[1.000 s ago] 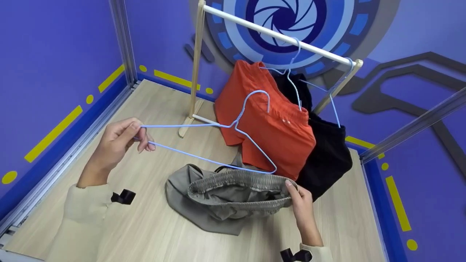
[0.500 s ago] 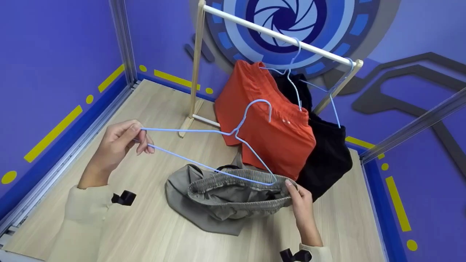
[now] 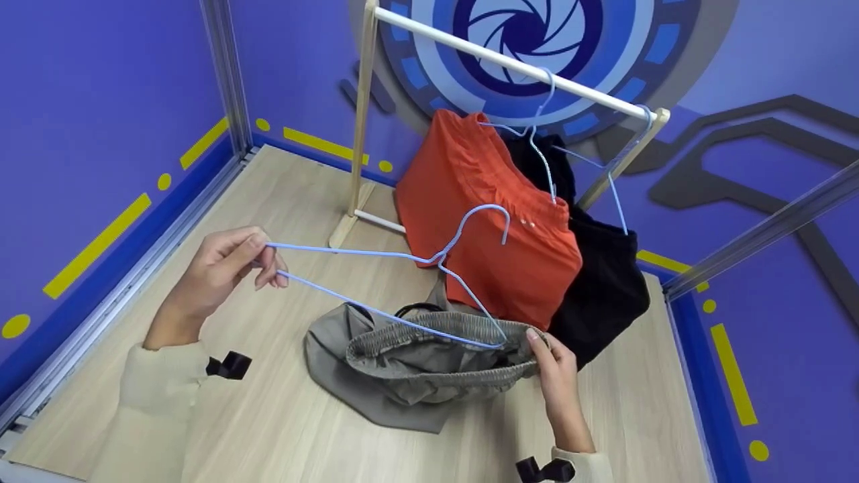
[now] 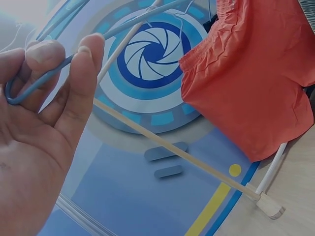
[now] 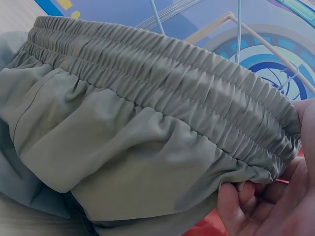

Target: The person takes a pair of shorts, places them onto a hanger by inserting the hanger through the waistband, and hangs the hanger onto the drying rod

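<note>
My left hand pinches one end of a blue wire hanger, whose hook points up and to the right. The hanger's far corner dips inside the open waistband of grey-green shorts. At the right end of that elastic waistband, my right hand grips the edge between thumb and fingers. In the left wrist view, the hanger's bent end passes between the thumb and fingers. The right wrist view shows fingers curled under the gathered fabric, partly hidden by it.
Behind stands a wooden rack with a white rail. Orange shorts and a black garment hang from it on blue hangers. Blue-purple walls enclose the wooden tabletop at the back and sides.
The hanger has come down, its far corner passing from above the waistband's back edge to inside the opening. My left hand has shifted slightly downward. The right hand and grey-green shorts stay put.
</note>
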A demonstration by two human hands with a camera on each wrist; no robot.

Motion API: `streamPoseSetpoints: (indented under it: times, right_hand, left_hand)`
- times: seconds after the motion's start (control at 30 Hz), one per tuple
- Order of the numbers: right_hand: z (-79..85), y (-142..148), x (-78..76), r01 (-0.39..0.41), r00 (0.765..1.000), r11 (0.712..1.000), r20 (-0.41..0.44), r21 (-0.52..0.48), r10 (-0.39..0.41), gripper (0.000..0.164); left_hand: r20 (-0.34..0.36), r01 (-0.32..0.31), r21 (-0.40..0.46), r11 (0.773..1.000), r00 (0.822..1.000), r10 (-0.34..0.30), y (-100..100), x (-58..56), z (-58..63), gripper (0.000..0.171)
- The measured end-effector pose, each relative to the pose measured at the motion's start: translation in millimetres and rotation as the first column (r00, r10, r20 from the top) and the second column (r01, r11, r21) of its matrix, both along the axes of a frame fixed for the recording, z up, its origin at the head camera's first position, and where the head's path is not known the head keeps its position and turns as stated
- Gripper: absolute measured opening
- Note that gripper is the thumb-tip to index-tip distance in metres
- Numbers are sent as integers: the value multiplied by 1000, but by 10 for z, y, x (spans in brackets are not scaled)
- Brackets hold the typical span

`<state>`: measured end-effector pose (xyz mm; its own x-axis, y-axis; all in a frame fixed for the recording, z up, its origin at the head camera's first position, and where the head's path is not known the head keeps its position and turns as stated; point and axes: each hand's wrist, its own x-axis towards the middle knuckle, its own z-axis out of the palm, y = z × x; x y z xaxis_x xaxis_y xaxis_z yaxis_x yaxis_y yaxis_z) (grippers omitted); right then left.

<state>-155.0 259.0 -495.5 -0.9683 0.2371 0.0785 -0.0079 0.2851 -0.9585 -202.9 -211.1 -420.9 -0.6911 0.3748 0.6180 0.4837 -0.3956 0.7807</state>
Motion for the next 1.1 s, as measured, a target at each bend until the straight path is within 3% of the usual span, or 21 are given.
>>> streamPoseSetpoints:
  times: [0.17, 0.47, 0.77, 1.1]
  right_hand:
    - [-1, -10, -11, 29, 1000, 1000, -3, -5, -29, 32]
    - [4, -43, -29, 47, 999, 999, 4, -13, -47, 33]
    - [35, -84, -29, 14, 999, 992, 44, -126, -8, 27]
    - [80, -146, -17, 12, 998, 987, 60, -161, -3, 31]
  left_hand:
    - [-8, 10, 11, 1000, 1000, -10, 5, 0, -2, 31]
    - [3, 36, -103, 994, 999, -36, 73, 18, -53, 32]
    - [-35, 91, -178, 980, 995, -98, 166, 66, -125, 31]
    - [-40, 68, -216, 974, 996, -79, 309, 162, -268, 31]
